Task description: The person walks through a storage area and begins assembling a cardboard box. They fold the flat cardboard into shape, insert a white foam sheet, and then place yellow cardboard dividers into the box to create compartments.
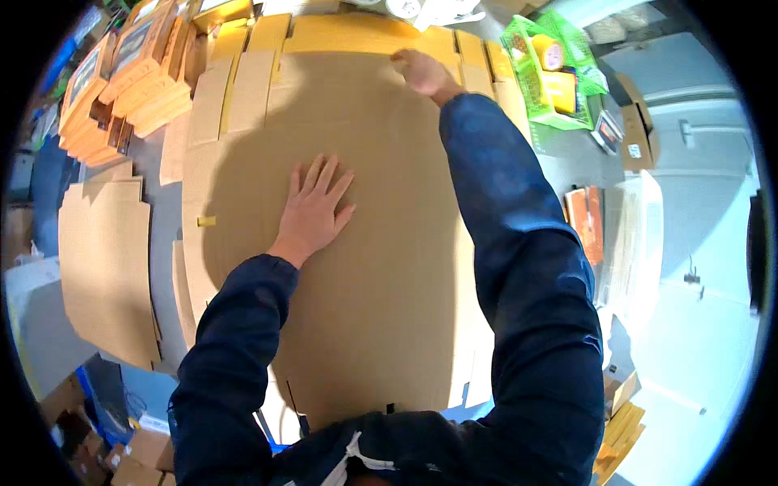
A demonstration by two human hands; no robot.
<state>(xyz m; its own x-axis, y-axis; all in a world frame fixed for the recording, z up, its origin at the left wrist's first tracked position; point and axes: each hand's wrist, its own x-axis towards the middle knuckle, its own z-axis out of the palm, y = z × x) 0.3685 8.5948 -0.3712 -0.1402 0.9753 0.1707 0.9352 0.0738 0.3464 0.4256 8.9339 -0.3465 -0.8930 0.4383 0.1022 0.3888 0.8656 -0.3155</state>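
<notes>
A large flattened brown cardboard box [381, 267] lies across the work table and fills the middle of the view. My left hand [314, 208] rests flat on it, fingers spread, near its centre. My right hand [423, 71] reaches to the far edge of the cardboard, fingers curled on the edge of the top flap; whether it grips the flap I cannot tell. Both arms wear dark blue sleeves.
More flat cardboard sheets [105, 259] lie at the left. Stacks of orange boxes [121, 73] stand at the far left. A green basket [551, 73] holding yellow tape rolls sits at the far right. Orange packets [585, 215] lie at the right edge.
</notes>
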